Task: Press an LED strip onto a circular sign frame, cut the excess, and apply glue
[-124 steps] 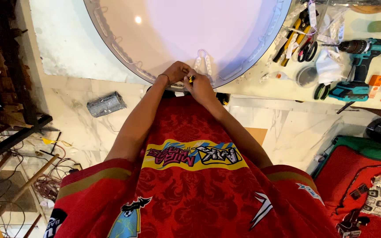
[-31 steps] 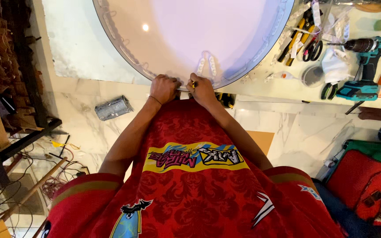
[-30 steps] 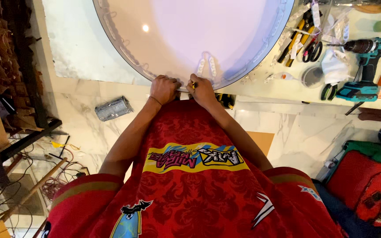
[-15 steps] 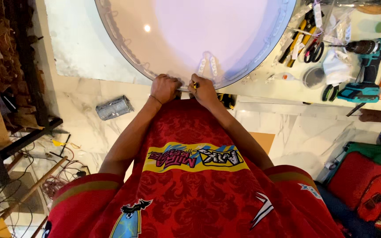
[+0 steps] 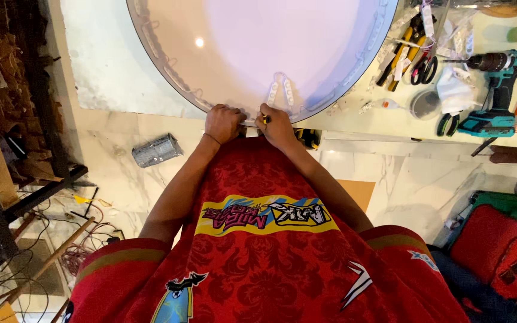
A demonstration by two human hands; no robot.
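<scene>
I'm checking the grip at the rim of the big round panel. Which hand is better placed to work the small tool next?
Probably the right hand: it already pinches the small yellow-tipped tool at the round panel's rim, while the left hand is closed on the rim itself.

Glossy disc, polished stone.
Round panel (image 5: 258,48): smooth, shiny plastic. Floor (image 5: 414,179): glossy marble. Shirt (image 5: 258,251): patterned cloth.

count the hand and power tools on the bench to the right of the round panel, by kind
Cordless drill: 1, teal and black, lying on the bench.
Scissors: 1, dark handles.
Pliers: 1, green and black grips.
Yellow-handled tools: about 2, overlapping, so the exact number is hard to tell.
Total: about 5.
The left hand and right hand work at the round panel rim, away from these.
</scene>
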